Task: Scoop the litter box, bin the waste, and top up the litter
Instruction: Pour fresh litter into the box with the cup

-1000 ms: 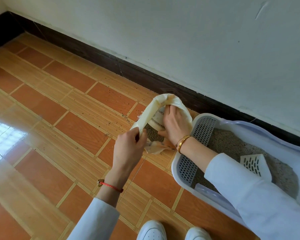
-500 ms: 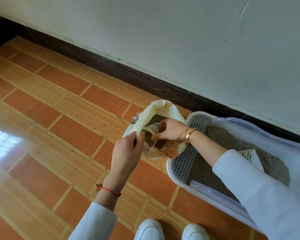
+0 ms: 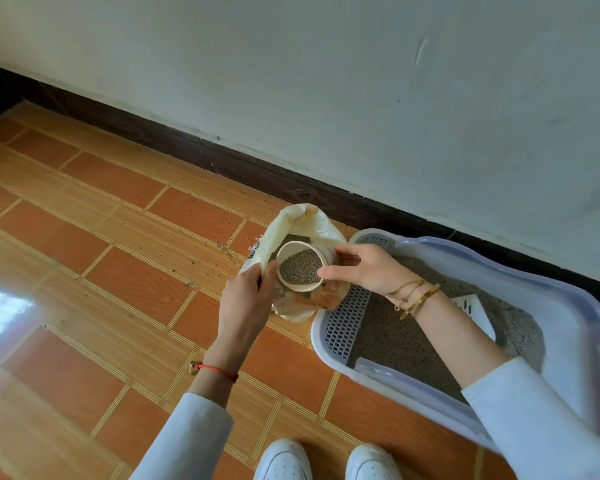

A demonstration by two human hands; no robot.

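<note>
One cup (image 3: 300, 268) of grey litter, gripped by right hand (image 3: 368, 270) over one open bag (image 3: 309, 223); left hand (image 3: 245, 301) pinches the bag's near-left edge. One litter box (image 3: 329, 355) right, one scoop (image 3: 473, 311) inside. Orange tile floor (image 3: 118, 278), white wall (image 3: 326, 81) far.

Open tiled floor (image 3: 84, 271) lay left of litter bag (image 3: 291, 223). Bag touched litter box (image 3: 326, 344) grate end. Wall (image 3: 326, 98) closed off far side; scoop (image 3: 471, 310) lay in box.
</note>
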